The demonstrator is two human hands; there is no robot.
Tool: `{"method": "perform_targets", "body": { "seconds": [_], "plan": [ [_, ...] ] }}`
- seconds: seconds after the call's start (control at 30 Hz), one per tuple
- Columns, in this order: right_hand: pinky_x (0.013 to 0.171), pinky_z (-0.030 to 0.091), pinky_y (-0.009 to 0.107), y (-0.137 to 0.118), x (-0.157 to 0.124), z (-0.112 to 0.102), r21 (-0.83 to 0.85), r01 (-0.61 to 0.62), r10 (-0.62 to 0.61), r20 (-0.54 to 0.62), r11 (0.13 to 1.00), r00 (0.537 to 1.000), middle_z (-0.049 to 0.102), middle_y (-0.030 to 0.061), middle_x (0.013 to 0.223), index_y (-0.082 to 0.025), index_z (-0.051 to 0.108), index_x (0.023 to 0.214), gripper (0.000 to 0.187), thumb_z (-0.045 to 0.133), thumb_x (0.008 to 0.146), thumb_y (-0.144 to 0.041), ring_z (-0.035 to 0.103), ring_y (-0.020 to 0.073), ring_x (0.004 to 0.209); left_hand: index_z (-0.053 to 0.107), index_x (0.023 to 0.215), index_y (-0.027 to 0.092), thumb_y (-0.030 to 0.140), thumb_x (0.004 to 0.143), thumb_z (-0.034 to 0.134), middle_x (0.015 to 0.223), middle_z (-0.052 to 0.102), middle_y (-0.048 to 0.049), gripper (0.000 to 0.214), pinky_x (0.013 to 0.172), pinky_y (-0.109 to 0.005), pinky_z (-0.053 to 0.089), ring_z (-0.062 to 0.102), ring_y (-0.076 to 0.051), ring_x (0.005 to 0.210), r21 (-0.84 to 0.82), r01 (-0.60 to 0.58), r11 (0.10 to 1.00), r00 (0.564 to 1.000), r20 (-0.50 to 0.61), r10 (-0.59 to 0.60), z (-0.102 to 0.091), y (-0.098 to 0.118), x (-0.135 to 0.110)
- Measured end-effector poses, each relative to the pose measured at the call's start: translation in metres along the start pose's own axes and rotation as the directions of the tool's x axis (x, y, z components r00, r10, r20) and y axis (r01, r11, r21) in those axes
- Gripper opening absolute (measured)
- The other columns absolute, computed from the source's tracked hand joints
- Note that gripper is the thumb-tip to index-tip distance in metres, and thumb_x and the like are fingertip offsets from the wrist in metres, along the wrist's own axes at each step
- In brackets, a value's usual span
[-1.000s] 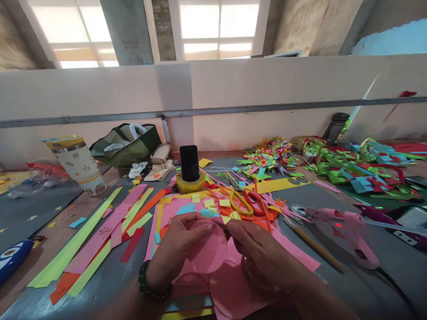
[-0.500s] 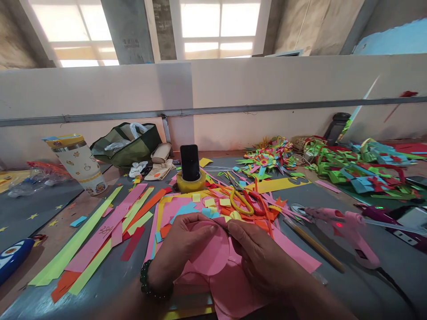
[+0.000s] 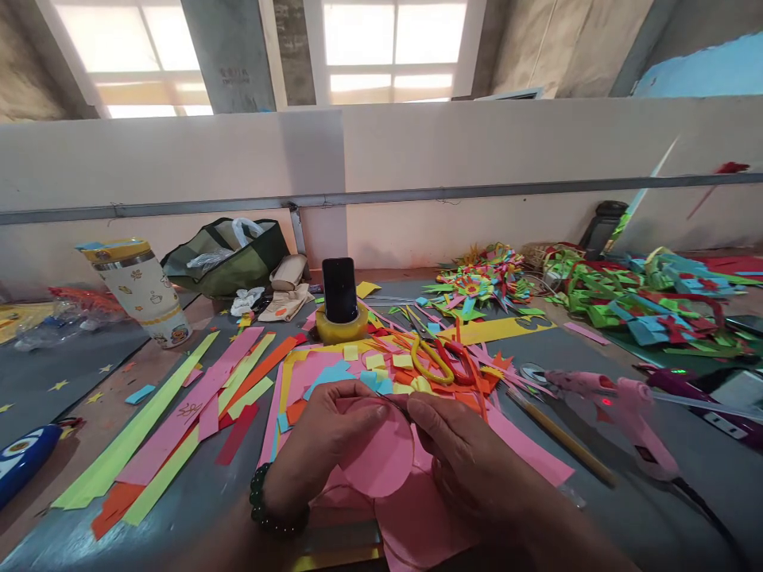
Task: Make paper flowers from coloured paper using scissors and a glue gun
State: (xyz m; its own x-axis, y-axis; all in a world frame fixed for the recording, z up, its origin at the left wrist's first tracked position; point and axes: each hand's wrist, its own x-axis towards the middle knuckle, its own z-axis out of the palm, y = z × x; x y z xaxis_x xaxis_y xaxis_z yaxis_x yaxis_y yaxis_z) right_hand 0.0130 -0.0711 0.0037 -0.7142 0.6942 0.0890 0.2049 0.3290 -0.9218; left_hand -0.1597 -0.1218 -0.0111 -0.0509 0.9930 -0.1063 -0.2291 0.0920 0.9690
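My left hand, a dark beaded bracelet at its wrist, pinches a round piece of pink paper by its upper left edge. Closed round small scissors, my right hand is at the circle's upper right edge. Only the thin dark blades show; the handles are hidden in my fingers. Below the circle lies a larger pink sheet. Beyond my hands are yellow-handled scissors and red-handled scissors among paper scraps.
A phone stands in a tape roll. Paper strips and a tumbler are left. To the right are a wooden-handled tool, a pink glue gun with its cord, and a heap of paper pieces.
The pink circle has shifted slightly to the right between my hands. A bit of pink paper beyond the blades no longer shows, and more of the blades is visible. Both hands stay nearly in place.
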Motion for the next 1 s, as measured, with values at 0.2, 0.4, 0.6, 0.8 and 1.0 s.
{"method": "perform_targets", "body": {
  "seconds": [0.2,0.4,0.6,0.8,1.0],
  "plan": [
    [0.062,0.039,0.023,0.003,0.002,-0.005,-0.045,-0.001,0.0,-0.019,0.999,1.0,0.053,-0.0001,0.072,-0.019,0.057,0.078,0.042,0.033,0.097,-0.048,0.046,0.0121,0.065,0.063,0.075,0.013,0.038,0.066,0.077,0.072,0.066,-0.0046,0.03,0.055,-0.021,0.038,0.055,-0.012,0.061,0.057,0.031,0.998,0.999,-0.021,-0.03,0.002,0.006,-0.003],
    [0.05,0.03,0.022,0.001,0.002,-0.005,0.09,-0.023,0.036,-0.143,0.996,0.989,0.042,-0.0035,0.065,-0.017,0.059,0.089,0.032,0.052,0.085,-0.049,0.036,0.0101,0.057,0.064,0.074,0.013,0.037,0.065,0.078,0.065,0.062,-0.0009,0.03,0.049,-0.019,0.034,0.05,-0.008,0.053,0.048,0.042,0.998,0.999,-0.008,-0.042,0.002,0.006,-0.002],
    [0.055,0.034,0.021,0.001,0.003,0.008,0.139,-0.04,0.066,-0.192,0.989,0.979,0.044,-0.0046,0.066,-0.018,0.05,0.071,0.021,0.067,0.076,-0.029,0.04,0.0101,0.063,0.068,0.084,0.014,0.035,0.072,0.074,0.078,0.067,-0.0041,0.025,0.062,-0.022,0.043,0.058,-0.014,0.07,-0.068,-0.048,0.997,0.996,0.074,0.053,0.008,0.005,-0.004],
    [0.058,0.039,0.022,0.005,0.001,0.008,0.109,-0.001,0.019,-0.164,0.994,0.986,0.048,-0.0025,0.073,-0.019,0.054,0.084,0.026,0.059,0.085,-0.045,0.043,0.0116,0.066,0.065,0.07,0.012,0.037,0.077,0.069,0.062,0.057,-0.0002,0.026,0.059,-0.021,0.04,0.049,-0.01,0.059,-0.116,-0.092,0.989,0.993,0.058,0.099,0.006,0.001,-0.002],
    [0.08,0.047,0.032,0.01,-0.004,-0.009,-0.216,0.158,-0.189,-0.13,0.964,0.973,0.061,0.0083,0.1,-0.021,0.059,0.11,0.035,0.034,0.096,-0.041,0.056,0.0182,0.086,0.063,0.067,0.012,0.036,0.077,0.068,0.059,0.048,0.0034,0.026,0.051,-0.019,0.028,0.036,-0.007,0.055,0.005,-0.068,0.998,0.995,0.079,0.067,0.0,0.003,-0.004]
  ]
}}
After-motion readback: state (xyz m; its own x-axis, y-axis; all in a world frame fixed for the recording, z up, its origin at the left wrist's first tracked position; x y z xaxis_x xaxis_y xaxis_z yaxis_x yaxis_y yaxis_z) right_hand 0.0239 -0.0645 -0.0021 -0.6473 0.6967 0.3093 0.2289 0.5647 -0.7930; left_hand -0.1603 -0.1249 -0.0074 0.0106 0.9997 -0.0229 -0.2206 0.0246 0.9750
